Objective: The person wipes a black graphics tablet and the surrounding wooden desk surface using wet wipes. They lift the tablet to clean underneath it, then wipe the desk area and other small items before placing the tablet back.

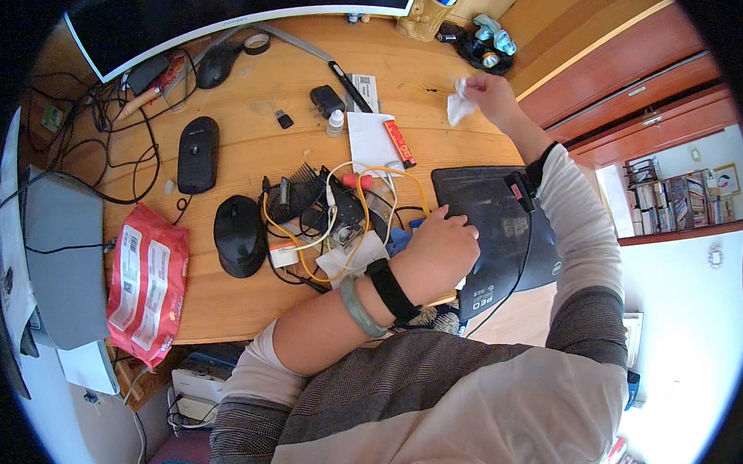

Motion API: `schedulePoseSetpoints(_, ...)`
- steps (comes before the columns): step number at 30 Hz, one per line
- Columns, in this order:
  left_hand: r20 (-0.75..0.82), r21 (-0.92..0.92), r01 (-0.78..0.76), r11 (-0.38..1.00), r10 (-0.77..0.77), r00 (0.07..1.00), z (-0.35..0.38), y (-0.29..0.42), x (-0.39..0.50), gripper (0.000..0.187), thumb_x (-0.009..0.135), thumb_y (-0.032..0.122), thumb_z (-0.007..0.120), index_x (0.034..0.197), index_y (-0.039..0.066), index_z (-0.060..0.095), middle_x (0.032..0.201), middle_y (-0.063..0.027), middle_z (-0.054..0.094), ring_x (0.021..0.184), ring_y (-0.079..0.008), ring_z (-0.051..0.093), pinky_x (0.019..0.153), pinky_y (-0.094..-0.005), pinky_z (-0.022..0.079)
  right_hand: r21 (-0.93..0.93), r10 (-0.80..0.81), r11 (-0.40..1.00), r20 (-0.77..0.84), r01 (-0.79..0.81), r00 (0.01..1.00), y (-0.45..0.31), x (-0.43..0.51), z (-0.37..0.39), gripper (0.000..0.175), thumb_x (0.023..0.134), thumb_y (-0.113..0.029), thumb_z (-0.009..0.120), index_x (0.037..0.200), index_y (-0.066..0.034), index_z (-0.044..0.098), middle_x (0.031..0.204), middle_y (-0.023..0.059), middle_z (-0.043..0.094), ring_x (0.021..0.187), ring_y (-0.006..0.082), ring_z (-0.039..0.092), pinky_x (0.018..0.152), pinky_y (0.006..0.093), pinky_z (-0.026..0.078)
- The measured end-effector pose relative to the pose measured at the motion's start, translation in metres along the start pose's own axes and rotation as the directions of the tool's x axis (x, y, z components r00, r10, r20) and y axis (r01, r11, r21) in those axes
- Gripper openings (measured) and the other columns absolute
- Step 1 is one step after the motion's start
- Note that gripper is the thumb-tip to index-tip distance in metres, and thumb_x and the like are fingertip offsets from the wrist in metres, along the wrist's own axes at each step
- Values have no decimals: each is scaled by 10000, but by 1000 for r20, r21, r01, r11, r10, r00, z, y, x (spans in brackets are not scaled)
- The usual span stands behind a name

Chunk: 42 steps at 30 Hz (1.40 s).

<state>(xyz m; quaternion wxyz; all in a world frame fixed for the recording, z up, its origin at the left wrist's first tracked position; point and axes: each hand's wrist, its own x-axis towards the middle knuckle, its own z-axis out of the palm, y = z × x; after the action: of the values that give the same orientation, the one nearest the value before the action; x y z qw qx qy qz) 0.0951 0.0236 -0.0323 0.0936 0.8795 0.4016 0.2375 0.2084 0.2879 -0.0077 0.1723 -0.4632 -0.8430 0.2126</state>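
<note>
Over the far right of the wooden desk, my right hand (492,99) pinches a crumpled white wipe or tissue (459,108), whose loose end hangs towards the desktop. My left hand (442,254) lies at the left edge of a black mouse pad (491,200), fingers bent. Its palm side is hidden, so whether it grips anything does not show. Just left of it is a heap with a black comb (295,191), a yellow cable (368,213), a white cable (332,196) and a crumpled white paper (352,256).
A black mouse (239,235) and a red wipes packet (147,284) lie to the left. A small dropper bottle (334,123), white paper (372,139) and a black-handled tool (350,87) lie mid-desk. The monitor (244,15) stands behind. Tangled black cables (102,133) fill the left corner.
</note>
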Motion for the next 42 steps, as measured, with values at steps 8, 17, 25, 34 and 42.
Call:
schedulePoseSetpoints(8,3,-33,15,999,-15,1000,2,1,-1,130,742,123,533,746,122,663,950,-51,599,1067,-241,544,937,-485,396,-403,-90,913,-31,70,995,-23,23,39,176,772,-126,604,889,-9,662,860,176,648,798,326,623,728,382,496)
schedulePoseSetpoints(17,-9,-17,-4,1000,3,1000,4,-2,-1,135,745,141,530,749,145,665,942,-38,603,1042,-240,559,932,-486,396,-336,-294,882,158,332,943,-32,0,30,181,755,-110,605,896,-8,653,859,152,642,801,304,618,728,370,492)
schedulePoseSetpoints(25,8,-19,2,1000,-1,1000,2,0,0,157,761,135,532,774,103,685,912,-58,625,1011,-242,570,924,-472,395,50,212,977,-64,-209,975,1,16,18,205,752,-145,667,907,-11,675,785,116,670,698,183,632,630,302,493)
schedulePoseSetpoints(34,-12,-12,8,1000,-9,1000,-1,1,0,165,759,132,541,798,81,693,933,-73,639,1021,-253,571,929,-463,391,-190,-246,953,-28,237,969,-14,18,41,156,743,-145,668,864,-48,688,874,137,640,790,286,626,711,348,500)
schedulePoseSetpoints(42,8,-39,4,999,-3,1000,-2,0,0,155,751,137,553,787,81,693,927,-76,641,1022,-257,573,919,-457,398,-317,-312,910,-102,266,945,-27,16,40,108,764,-91,641,854,-42,673,862,124,623,797,274,613,718,348,487)
